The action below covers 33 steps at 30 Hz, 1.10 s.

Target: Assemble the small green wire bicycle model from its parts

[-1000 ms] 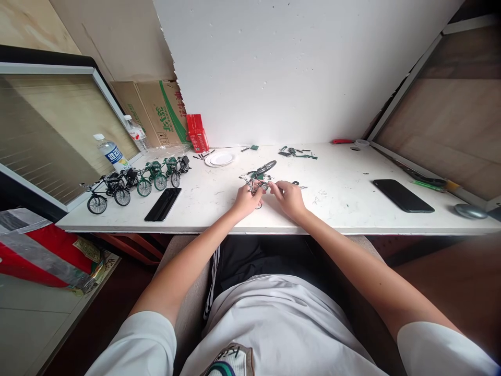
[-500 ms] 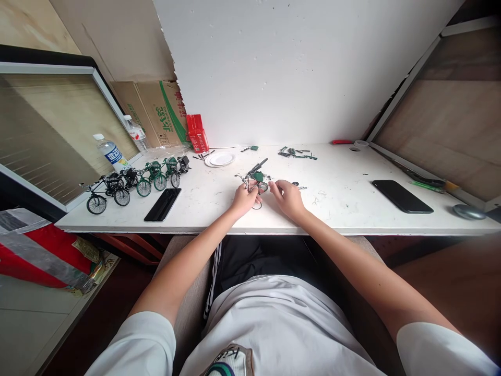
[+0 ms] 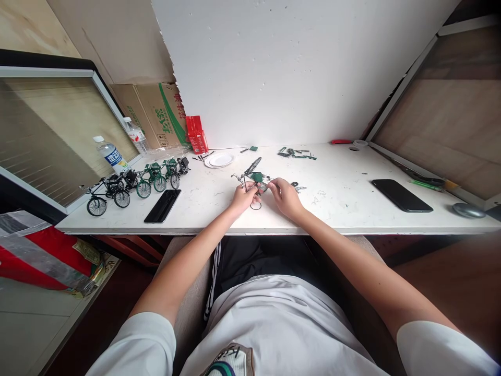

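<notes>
A small model bicycle [image 3: 256, 177] with a green piece on it is held in my left hand [image 3: 244, 197], fingers closed round its frame. Close by on its right, my right hand [image 3: 287, 198] has thumb and fingertips pinched near the bicycle's wheel; what lies between them, if anything, is too small to make out. A thin dark ring [image 3: 255, 206] lies on the table just below the bicycle. Beyond my right fingers are small loose parts [image 3: 299, 187]. A dark, long part [image 3: 252, 166] stands out behind the bicycle.
Several finished-looking model bicycles [image 3: 159, 176] stand in a row at left, before a bottle [image 3: 111, 155]. Phones lie at left [image 3: 163, 206] and right [image 3: 401, 196]. White plates [image 3: 219, 160], a red box [image 3: 196, 134] and green parts [image 3: 296, 153] are at the back.
The bicycle in my left hand has tilted and turned slightly, its front shifting left. My right hand has moved a little left, closer to the wheel.
</notes>
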### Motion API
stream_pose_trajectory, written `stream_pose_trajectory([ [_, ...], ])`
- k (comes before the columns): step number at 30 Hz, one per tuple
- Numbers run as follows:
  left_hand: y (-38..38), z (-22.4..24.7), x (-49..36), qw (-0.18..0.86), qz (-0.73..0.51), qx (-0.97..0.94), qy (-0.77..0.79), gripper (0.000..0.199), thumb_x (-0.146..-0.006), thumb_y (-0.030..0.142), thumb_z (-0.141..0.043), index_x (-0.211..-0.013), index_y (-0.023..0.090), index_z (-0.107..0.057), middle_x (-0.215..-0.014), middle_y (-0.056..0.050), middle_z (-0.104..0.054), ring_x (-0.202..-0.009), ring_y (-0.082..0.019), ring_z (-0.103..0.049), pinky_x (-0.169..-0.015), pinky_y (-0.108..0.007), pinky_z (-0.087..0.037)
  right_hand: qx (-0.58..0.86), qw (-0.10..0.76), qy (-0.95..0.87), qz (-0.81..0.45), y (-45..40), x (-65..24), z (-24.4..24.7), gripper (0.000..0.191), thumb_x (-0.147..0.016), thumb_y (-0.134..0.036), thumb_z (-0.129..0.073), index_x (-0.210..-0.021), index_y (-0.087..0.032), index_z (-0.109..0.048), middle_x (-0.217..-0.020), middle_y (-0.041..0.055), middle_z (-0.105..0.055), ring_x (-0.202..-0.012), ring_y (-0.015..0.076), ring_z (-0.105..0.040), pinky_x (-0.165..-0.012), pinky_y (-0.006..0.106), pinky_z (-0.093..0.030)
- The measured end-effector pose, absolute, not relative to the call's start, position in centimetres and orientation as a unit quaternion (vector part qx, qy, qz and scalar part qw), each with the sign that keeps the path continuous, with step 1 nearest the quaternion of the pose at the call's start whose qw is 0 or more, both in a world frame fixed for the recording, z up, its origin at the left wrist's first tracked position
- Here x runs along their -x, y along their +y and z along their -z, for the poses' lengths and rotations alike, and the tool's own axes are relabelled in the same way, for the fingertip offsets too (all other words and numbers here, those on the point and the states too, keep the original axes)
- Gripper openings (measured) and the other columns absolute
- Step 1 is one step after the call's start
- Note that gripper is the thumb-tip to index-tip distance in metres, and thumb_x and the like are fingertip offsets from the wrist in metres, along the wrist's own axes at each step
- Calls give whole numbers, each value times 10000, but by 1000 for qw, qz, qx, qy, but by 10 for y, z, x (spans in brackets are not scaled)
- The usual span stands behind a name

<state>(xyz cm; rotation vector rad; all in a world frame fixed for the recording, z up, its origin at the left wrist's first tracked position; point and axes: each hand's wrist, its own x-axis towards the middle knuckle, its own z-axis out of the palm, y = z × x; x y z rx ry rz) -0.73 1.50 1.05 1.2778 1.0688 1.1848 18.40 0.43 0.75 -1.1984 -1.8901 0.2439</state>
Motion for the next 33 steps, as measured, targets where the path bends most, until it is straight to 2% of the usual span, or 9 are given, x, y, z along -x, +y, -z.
stream_pose_trajectory([
  [3, 12, -13, 10, 556, -489, -518, 428, 172, -922, 207, -694, -1079, 139, -704, -977, -83, -789, -544, -55, -589, -479, -197, -356, 477, 416, -768, -98, 4, -184, -8, 412, -1140, -556, -418, -1010, -239, -647, -990, 113, -742, -853, 273, -662, -755, 388, -468],
  [6, 9, -15, 10, 563, -492, -514, 420, 210, -887, 209, -722, -1088, 149, -711, -979, -70, -784, -541, -40, -534, -491, -199, -345, 474, 411, -772, -99, 2, -183, -10, 426, -1143, -545, -415, -1007, -235, -673, -988, 114, -740, -851, 270, -661, -765, 392, -471],
  [10, 7, -19, 9, 556, -492, -510, 433, 225, -868, 199, -751, -1083, 137, -728, -932, -59, -759, -557, -45, -545, -485, -204, -333, 451, 404, -786, -121, -1, -182, -14, 465, -1132, -583, -444, -1009, -235, -728, -986, 103, -744, -850, 259, -650, -777, 392, -468],
  [16, 7, -19, 8, 551, -498, -505, 440, 229, -851, 161, -760, -1077, 142, -725, -813, -15, -697, -562, -56, -567, -490, -201, -360, 430, 412, -792, -133, -3, -182, -16, 455, -1116, -594, -487, -1042, -225, -742, -998, 104, -753, -840, 253, -633, -778, 400, -470],
  [21, 8, -19, 7, 556, -484, -509, 445, 190, -882, 150, -706, -1072, 138, -708, -870, -34, -741, -545, -63, -587, -483, -215, -385, 439, 438, -778, -101, -1, -182, -12, 399, -1124, -533, -473, -1016, -235, -715, -962, 97, -723, -844, 258, -620, -795, 407, -470],
  [24, 6, -19, 6, 548, -486, -514, 447, 199, -874, 162, -752, -1067, 150, -705, -844, -26, -744, -547, -75, -602, -498, -221, -413, 453, 460, -760, -81, 1, -183, -9, 340, -1125, -494, -468, -1076, -235, -683, -1007, 105, -715, -878, 268, -627, -799, 414, -474],
  [28, 5, -18, 5, 522, -502, -528, 443, 214, -849, 171, -835, -1022, 155, -710, -725, 13, -676, -568, -94, -626, -557, -230, -472, 461, 437, -769, -69, 2, -182, -8, 310, -1119, -474, -468, -1090, -241, -670, -1028, 116, -719, -931, 291, -639, -795, 423, -479],
  [33, 9, -13, 5, 514, -511, -537, 431, 247, -855, 220, -869, -1027, 150, -707, -779, -4, -707, -616, -101, -661, -608, -241, -518, 468, 430, -763, -118, 0, -182, -12, 369, -1118, -542, -460, -1057, -239, -662, -1030, 112, -754, -856, 268, -658, -768, 409, -498],
])
